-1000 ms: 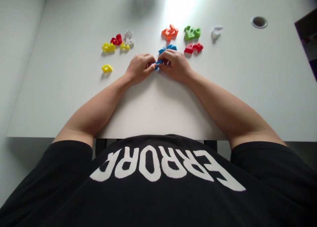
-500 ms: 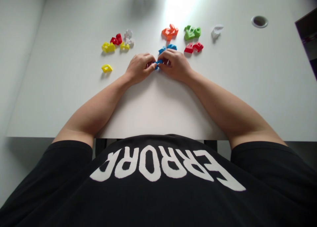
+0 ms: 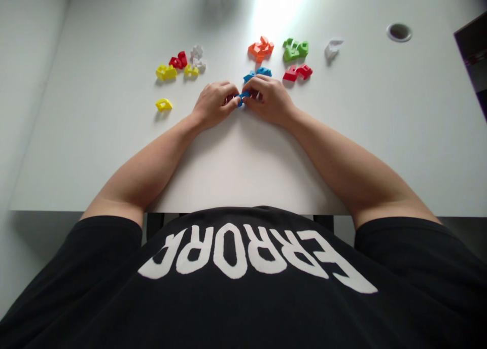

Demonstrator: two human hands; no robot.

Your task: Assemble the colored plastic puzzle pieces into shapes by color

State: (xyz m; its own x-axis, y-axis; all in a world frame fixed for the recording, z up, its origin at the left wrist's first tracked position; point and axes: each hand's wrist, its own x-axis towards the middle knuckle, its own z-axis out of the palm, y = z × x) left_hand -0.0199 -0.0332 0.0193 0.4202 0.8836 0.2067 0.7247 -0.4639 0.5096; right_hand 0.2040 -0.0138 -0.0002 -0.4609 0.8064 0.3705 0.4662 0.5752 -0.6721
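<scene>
Between my fingertips, low over the white table, is a small blue plastic piece (image 3: 242, 96). My left hand (image 3: 215, 103) pinches its left side with thumb and fingers. On its right side my right hand (image 3: 268, 98) is closed in a similar pinch. My fingers partly cover it, so I cannot tell whether it is one piece or two joined. Just beyond my right fingers lie more blue pieces (image 3: 263, 72), partly hidden by that hand. An orange cluster of pieces (image 3: 261, 49) sits farther back.
Green pieces (image 3: 296, 49) and red pieces (image 3: 297, 73) lie to the right, with a white piece (image 3: 334, 48) beyond. Yellow pieces (image 3: 166, 72), other red pieces (image 3: 178, 60) and white pieces (image 3: 198, 58) lie left. A single yellow piece (image 3: 163, 105) is nearer. A round hole (image 3: 399, 32) pierces the table.
</scene>
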